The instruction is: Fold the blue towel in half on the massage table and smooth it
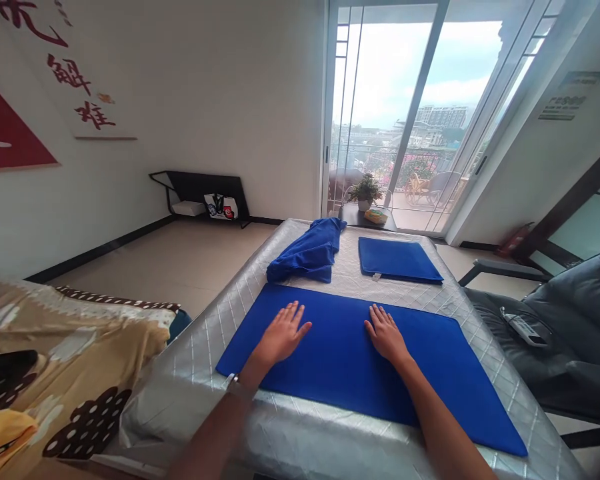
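A flat blue cloth (pixel 335 353) lies spread across the silver quilted cover (pixel 200 347) in front of me. My left hand (pixel 281 330) rests flat on its left part, fingers stretched and thumb apart. On the right of its middle, my right hand (pixel 387 333) lies palm down with the fingers out. Neither hand holds anything. Beyond the cloth, a crumpled blue cloth (pixel 310 253) sits at the far left of the cover. To the right of that is a neatly folded blue cloth (pixel 399 260) with a small white tag at its near edge.
A potted plant (pixel 365 190) and a yellow packet stand on a chair behind the cover, before the glass door. At right is a dark armchair (pixel 510 340) with a white remote-like device (pixel 525 330). A patterned tan blanket (pixel 115 333) lies at left.
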`<state>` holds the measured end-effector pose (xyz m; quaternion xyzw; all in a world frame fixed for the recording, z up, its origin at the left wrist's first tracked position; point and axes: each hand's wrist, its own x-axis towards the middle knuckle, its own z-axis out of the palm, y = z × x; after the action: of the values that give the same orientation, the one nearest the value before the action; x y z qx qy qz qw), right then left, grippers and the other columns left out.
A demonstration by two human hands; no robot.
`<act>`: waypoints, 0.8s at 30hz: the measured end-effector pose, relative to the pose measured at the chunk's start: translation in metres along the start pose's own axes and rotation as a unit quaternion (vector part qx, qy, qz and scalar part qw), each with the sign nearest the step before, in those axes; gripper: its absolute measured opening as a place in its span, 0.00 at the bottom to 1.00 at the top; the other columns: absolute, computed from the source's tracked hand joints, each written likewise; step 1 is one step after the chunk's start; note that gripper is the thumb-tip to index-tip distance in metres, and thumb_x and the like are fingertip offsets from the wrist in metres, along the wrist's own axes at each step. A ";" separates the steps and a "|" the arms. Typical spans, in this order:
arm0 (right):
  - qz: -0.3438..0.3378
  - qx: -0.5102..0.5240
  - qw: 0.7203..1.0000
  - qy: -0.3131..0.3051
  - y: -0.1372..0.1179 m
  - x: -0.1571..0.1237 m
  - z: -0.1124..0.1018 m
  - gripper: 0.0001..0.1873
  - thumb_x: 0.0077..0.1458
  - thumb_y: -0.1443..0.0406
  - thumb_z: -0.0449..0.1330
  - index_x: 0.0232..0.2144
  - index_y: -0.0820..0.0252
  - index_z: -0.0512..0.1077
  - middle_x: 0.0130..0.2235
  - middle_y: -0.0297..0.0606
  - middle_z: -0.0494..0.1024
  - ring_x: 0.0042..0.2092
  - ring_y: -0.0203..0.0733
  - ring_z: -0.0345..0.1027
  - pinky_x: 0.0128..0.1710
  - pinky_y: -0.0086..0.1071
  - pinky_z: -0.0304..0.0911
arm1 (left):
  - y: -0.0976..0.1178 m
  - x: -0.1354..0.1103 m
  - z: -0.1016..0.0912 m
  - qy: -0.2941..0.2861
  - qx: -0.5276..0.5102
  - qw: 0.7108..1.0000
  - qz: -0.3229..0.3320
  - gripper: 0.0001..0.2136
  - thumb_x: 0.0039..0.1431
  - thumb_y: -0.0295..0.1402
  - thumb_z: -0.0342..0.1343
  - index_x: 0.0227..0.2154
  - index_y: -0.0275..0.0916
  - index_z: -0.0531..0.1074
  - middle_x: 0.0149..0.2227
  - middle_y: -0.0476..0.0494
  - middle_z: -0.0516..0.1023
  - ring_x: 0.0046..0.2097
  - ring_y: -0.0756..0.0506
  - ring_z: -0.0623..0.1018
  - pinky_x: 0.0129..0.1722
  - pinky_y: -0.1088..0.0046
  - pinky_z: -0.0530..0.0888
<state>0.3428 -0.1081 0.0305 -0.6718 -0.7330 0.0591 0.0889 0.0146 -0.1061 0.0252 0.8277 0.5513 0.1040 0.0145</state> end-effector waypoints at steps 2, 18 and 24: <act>0.013 -0.017 1.000 -0.010 0.001 -0.001 0.009 0.34 0.70 0.54 0.40 0.70 0.68 0.51 0.72 0.43 0.51 0.73 0.47 0.39 0.72 0.45 0.36 | 0.050 0.039 0.001 -0.007 -0.031 0.993 0.117 0.34 0.72 0.54 0.29 0.69 0.37 0.56 0.71 0.38 0.56 0.71 0.41 0.55 0.70 0.58 0.54; 0.021 -0.008 0.999 -0.029 -0.001 -0.006 0.009 0.35 0.70 0.51 0.35 0.72 0.62 0.47 0.73 0.36 0.46 0.74 0.43 0.35 0.72 0.43 0.32 | 0.057 0.107 0.041 -0.051 -0.036 0.995 0.076 0.32 0.72 0.52 0.31 0.70 0.40 0.53 0.72 0.42 0.53 0.72 0.41 0.52 0.71 0.56 0.50; -0.012 0.001 1.000 -0.005 -0.021 0.006 0.002 0.35 0.70 0.54 0.34 0.71 0.67 0.49 0.73 0.43 0.49 0.73 0.44 0.36 0.71 0.43 0.34 | 0.056 0.106 0.046 -0.027 -0.026 0.997 0.068 0.34 0.71 0.55 0.31 0.70 0.37 0.53 0.72 0.39 0.53 0.72 0.40 0.52 0.71 0.57 0.50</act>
<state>0.3216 -0.1039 0.0336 -0.6622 -0.7417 0.0622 0.0863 0.1140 -0.0267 0.0046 0.8651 0.4902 0.0970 0.0441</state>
